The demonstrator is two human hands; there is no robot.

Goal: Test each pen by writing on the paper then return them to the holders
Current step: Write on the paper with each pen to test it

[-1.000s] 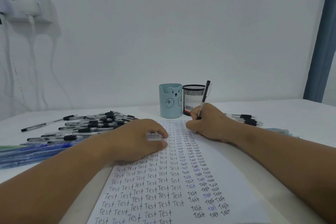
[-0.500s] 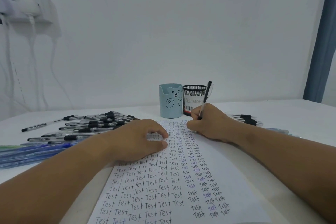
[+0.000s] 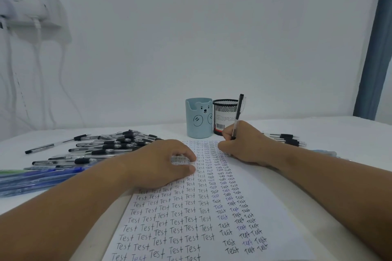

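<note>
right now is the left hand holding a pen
No, the left hand rests on the paper; only the right hand grips a pen.

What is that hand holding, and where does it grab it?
The right hand grips a black pen low on its barrel; the left hand only rests on the paper.

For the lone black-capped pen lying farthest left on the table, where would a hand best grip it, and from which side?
Pinch the lone pen at mid-barrel from straight above, thumb and finger closing across its thin width. It lies flat and apart from the pen pile, with bare table on both sides, so likely nothing blocks the fingers there.
</note>
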